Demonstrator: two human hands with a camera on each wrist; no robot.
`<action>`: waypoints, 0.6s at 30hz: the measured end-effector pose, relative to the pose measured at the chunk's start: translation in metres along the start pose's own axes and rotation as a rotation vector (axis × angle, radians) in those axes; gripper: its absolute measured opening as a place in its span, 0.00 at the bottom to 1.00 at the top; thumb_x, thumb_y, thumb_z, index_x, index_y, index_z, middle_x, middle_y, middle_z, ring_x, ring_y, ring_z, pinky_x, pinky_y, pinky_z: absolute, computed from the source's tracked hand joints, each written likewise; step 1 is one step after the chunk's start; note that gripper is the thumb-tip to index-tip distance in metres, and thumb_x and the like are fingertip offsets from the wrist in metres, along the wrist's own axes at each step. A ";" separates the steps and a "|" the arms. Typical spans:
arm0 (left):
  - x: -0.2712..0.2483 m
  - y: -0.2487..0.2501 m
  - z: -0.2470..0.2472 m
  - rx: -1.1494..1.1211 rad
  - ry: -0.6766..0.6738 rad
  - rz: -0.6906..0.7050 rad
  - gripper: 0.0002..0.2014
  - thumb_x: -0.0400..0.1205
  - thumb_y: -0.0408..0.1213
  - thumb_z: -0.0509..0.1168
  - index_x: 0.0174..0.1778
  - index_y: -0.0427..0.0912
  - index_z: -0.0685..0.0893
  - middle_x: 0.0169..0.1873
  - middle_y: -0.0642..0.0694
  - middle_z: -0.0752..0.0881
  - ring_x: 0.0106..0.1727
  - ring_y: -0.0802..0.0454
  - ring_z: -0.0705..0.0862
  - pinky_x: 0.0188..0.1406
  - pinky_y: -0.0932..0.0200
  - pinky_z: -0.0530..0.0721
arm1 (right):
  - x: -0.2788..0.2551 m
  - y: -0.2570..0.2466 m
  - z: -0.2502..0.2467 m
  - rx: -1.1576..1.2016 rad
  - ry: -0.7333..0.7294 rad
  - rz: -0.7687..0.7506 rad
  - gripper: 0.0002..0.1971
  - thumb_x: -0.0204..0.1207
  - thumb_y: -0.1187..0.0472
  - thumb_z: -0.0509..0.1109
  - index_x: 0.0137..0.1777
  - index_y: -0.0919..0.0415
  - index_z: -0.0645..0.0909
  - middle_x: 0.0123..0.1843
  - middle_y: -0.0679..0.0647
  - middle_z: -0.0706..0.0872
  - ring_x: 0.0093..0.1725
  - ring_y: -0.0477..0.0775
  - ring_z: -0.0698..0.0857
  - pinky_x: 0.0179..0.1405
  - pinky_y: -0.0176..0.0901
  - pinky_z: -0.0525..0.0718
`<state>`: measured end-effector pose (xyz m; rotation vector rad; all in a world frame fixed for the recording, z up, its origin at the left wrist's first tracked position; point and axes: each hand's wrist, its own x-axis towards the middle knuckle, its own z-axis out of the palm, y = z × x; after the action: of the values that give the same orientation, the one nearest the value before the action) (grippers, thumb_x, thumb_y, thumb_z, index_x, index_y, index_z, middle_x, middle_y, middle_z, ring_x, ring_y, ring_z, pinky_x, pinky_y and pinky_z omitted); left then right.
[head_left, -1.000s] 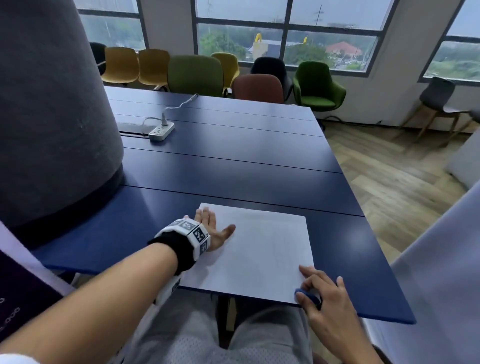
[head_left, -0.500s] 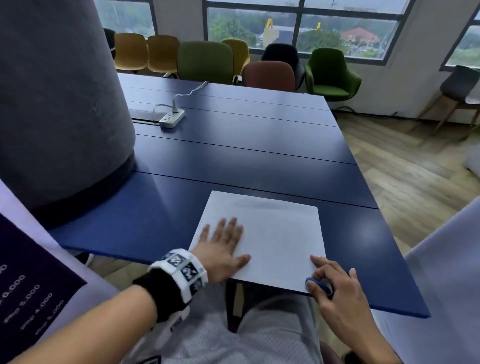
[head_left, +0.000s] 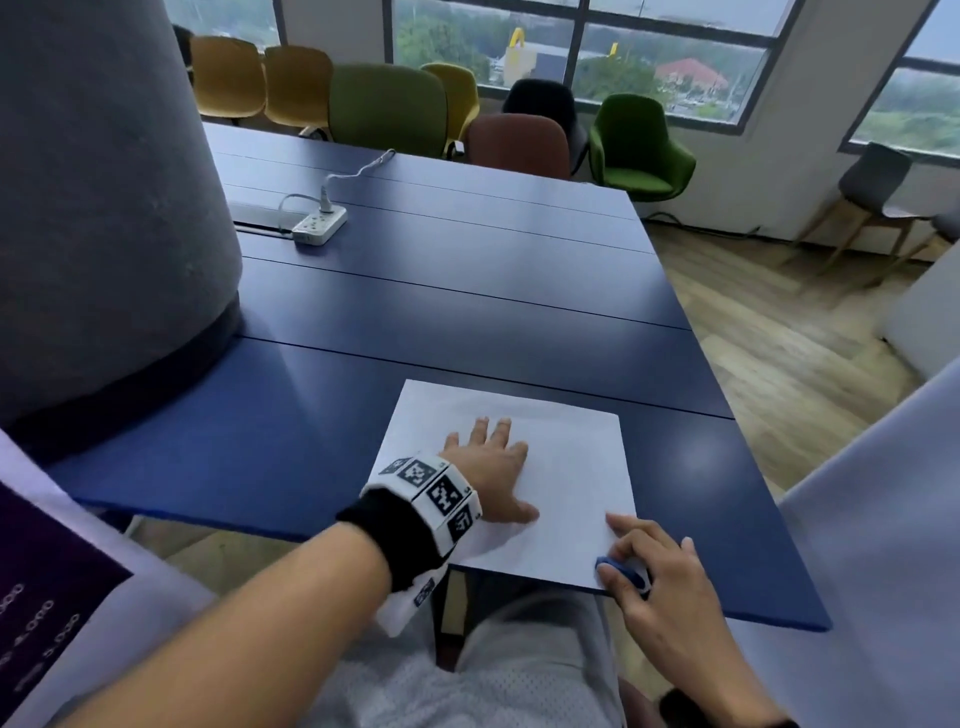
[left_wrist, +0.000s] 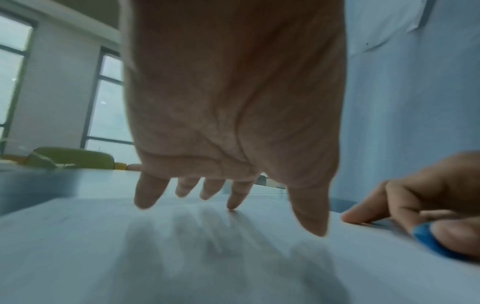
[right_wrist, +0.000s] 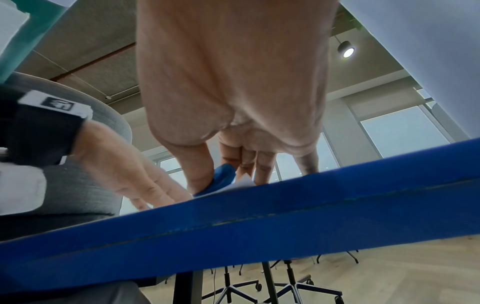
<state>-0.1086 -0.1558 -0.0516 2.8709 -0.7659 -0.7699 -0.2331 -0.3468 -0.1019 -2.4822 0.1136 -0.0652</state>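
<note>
A white sheet of paper (head_left: 561, 457) lies flat at the near edge of the dark blue table (head_left: 467, 312). My left hand (head_left: 491, 462) lies flat on the sheet's left half with fingers spread and straight; the left wrist view shows the left hand (left_wrist: 233, 195) with fingertips touching the paper (left_wrist: 155, 257). My right hand (head_left: 649, 561) pinches a small blue object (head_left: 621, 570) between thumb and fingers at the sheet's near right corner. The same blue object (right_wrist: 221, 179) shows against the paper corner (right_wrist: 244, 182) in the right wrist view, and the blue object (left_wrist: 431, 240) appears again at the left wrist view's right edge.
A large grey pillar (head_left: 104, 208) rises at the table's left. A white power strip (head_left: 319, 224) with its cable lies farther back. Coloured chairs (head_left: 389, 109) line the far side under the windows. A white cloth-covered surface (head_left: 883, 519) stands at the right.
My left hand slid from the sheet's left edge toward its middle. The right hand stayed at the near right corner with the blue object. The head view shifted a little.
</note>
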 end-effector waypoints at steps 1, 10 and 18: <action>0.004 0.004 -0.005 0.006 -0.008 0.000 0.47 0.79 0.62 0.66 0.86 0.45 0.51 0.86 0.42 0.39 0.86 0.39 0.40 0.81 0.30 0.51 | 0.000 -0.001 0.000 -0.015 -0.005 -0.001 0.12 0.74 0.56 0.74 0.35 0.43 0.74 0.65 0.33 0.78 0.61 0.39 0.80 0.83 0.61 0.52; 0.026 0.012 -0.018 0.129 -0.035 -0.033 0.62 0.62 0.64 0.80 0.85 0.49 0.52 0.85 0.38 0.48 0.85 0.35 0.47 0.77 0.33 0.66 | 0.057 -0.023 -0.053 -0.081 -0.121 -0.079 0.08 0.72 0.54 0.77 0.35 0.47 0.81 0.34 0.44 0.84 0.34 0.42 0.81 0.37 0.36 0.80; 0.035 0.007 -0.012 0.223 0.026 -0.062 0.68 0.57 0.72 0.77 0.86 0.51 0.46 0.86 0.42 0.47 0.83 0.31 0.53 0.75 0.42 0.68 | 0.147 -0.038 -0.039 -0.182 -0.283 -0.123 0.02 0.71 0.66 0.76 0.42 0.64 0.88 0.38 0.50 0.88 0.37 0.45 0.86 0.41 0.40 0.87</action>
<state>-0.0796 -0.1798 -0.0560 3.1089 -0.8117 -0.6924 -0.0870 -0.3551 -0.0447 -2.6486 -0.1607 0.2547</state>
